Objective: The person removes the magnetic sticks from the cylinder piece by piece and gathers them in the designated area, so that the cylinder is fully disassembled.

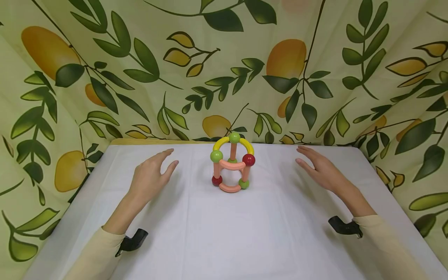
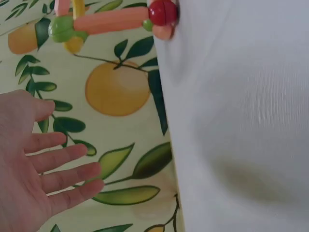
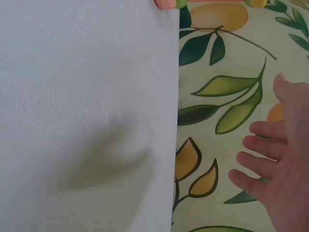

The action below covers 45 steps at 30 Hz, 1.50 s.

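Observation:
A toy frame of connected rods and balls (image 1: 229, 165) stands upright on the white-covered table, near its far edge. Green and red balls join its salmon-pink posts and its curved pink and yellow pieces. To the left of the toy, my left hand (image 1: 150, 175) hovers over the cloth, fingers extended and holding nothing. My right hand (image 1: 323, 169) mirrors it on the other side, thumb apart from the straight fingers. Both palms face inward, and each hand is well apart from the toy. In the left wrist view, part of the toy (image 2: 113, 20) shows at the top.
The white cloth (image 1: 217, 237) covers the table. Behind and along both sides hangs a curtain (image 1: 238, 58) printed with leaves and yellow-orange fruit. A strip of yellowish edge (image 1: 150, 141) shows at the back left. Black mounts (image 1: 133, 240) sit at both wrists.

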Each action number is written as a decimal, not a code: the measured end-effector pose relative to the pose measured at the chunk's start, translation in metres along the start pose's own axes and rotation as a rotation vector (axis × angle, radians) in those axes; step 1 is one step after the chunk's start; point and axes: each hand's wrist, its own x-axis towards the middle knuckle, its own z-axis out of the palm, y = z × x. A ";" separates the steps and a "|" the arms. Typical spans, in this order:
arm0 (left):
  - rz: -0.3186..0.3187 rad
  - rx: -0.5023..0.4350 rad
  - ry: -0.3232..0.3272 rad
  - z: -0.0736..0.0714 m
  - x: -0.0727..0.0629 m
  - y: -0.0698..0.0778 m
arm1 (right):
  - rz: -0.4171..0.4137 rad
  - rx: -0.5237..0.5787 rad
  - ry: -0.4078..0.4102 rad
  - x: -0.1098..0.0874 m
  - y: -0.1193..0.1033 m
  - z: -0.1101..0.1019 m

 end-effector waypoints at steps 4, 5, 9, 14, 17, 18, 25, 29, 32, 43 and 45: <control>-0.033 -0.070 0.030 0.004 -0.003 0.005 | -0.009 0.037 0.011 0.003 -0.002 0.006; -0.047 -0.091 0.030 0.005 -0.003 0.007 | -0.012 0.047 0.013 0.004 -0.003 0.008; -0.108 -0.194 0.003 0.008 -0.005 0.013 | -0.014 0.095 0.014 0.005 -0.007 0.012; -0.170 -0.322 -0.054 0.013 -0.008 0.022 | -0.007 0.129 0.010 0.007 -0.016 0.016; -0.215 -0.389 -0.115 0.016 -0.009 0.028 | -0.005 0.123 0.006 0.010 -0.021 0.019; -0.232 -0.416 -0.143 0.017 -0.010 0.030 | -0.006 0.121 0.004 0.011 -0.022 0.020; -0.359 -0.699 -0.335 0.021 -0.008 0.037 | -0.007 0.148 0.000 0.017 -0.032 0.028; -0.390 -0.790 -0.384 0.023 -0.007 0.039 | -0.022 0.204 0.013 0.020 -0.035 0.030; -0.423 -0.840 -0.416 0.025 -0.006 0.043 | -0.032 0.254 0.024 0.023 -0.038 0.031; -0.500 -1.069 -0.460 0.045 -0.006 0.068 | 0.006 0.451 0.001 0.025 -0.052 0.040; -0.508 -1.108 -0.462 0.047 -0.006 0.072 | -0.003 0.502 -0.005 0.027 -0.056 0.042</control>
